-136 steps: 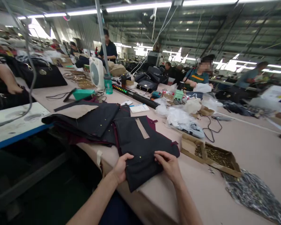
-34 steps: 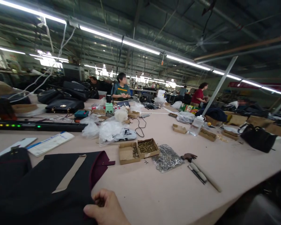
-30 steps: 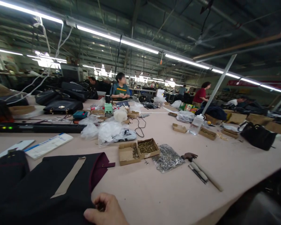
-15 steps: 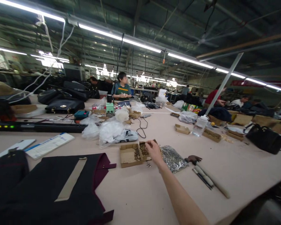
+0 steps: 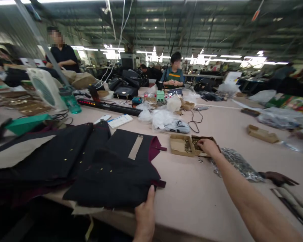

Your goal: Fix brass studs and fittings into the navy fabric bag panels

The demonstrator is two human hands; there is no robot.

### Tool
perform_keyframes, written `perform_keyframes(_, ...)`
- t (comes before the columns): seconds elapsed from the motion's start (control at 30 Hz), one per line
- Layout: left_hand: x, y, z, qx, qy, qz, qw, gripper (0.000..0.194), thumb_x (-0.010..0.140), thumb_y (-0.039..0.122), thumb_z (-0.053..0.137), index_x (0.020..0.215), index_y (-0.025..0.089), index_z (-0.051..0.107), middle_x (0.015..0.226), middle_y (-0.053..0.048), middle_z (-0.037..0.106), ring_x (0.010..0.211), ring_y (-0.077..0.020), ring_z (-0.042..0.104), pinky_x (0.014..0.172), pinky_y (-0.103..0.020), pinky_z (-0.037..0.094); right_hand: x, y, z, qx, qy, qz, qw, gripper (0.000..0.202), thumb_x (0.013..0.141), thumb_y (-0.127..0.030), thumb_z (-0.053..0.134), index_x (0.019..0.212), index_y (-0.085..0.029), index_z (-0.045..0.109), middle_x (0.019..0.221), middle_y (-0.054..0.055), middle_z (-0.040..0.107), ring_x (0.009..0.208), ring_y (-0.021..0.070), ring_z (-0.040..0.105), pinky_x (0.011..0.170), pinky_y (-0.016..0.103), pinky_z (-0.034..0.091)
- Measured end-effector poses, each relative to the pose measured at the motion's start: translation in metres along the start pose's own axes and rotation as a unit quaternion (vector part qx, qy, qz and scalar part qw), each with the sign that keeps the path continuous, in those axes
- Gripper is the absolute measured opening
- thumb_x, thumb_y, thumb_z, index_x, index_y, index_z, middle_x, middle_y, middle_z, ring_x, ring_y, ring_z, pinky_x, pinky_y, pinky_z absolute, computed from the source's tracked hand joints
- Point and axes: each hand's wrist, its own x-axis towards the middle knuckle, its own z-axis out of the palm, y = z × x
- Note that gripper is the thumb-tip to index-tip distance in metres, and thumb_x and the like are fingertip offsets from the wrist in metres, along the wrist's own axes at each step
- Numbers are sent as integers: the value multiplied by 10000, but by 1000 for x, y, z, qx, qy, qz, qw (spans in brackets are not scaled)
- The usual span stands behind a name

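Note:
My left hand grips the near right corner of a dark fabric panel with maroon edging; the thumb lies on top and the fingers are hidden underneath. My right hand reaches into a small cardboard box of small brass-coloured metal pieces. Its fingertips are pinched together, and what is between them is too small to make out. Touching that box on the left, a second cardboard box holds fewer pieces. Another dark panel with a beige strip lies beyond the one I grip.
A clear bag of metal parts lies under and beside my right forearm. Tools with pale handles rest at the right. More dark panels are stacked left. Plastic bags sit farther back. Co-workers are across the table.
My view has swung left and down. My left hand has come into sight, holding the panel's corner. My right hand stays at the box of metal pieces.

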Motion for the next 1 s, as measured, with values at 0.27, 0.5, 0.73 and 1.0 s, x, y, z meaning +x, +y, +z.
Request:
perform_keyframes(0.27,8,-25,19,-61,111,112,986,514,806,363,864,1247,139,723,1395,-148,673,1413,-329,539,1259,-437,387,-5,2,-8,9,83,9,996,251,861,-329,594,924,-159,769,928,147,755,879,265,665,793,342,446)
perform_keyframes(0.5,1,-10,23,-29,144,114,983,384,779,304,873,1109,129,786,1288,-151,734,1324,-318,623,1234,-425,418,-70,-59,-12,197,83,-104,971,279,876,-417,643,1000,-196,758,853,50,759,821,215,706,745,287,523)
perform_keyframes(0.73,-7,2,25,-3,136,137,981,366,819,308,808,1137,130,779,1298,-159,728,1268,-312,654,1211,-428,431,-202,-141,34,442,-92,-207,868,277,910,-435,751,1031,-186,765,809,53,731,698,179,689,675,287,584)
perform_keyframes(1.0,-8,2,22,-6,113,132,985,480,750,450,840,1106,132,787,1226,-165,756,1203,-339,680,1144,-446,479,-258,-170,73,462,-116,-245,845,177,1007,-346,653,1076,-231,767,959,50,734,804,173,705,776,306,589)
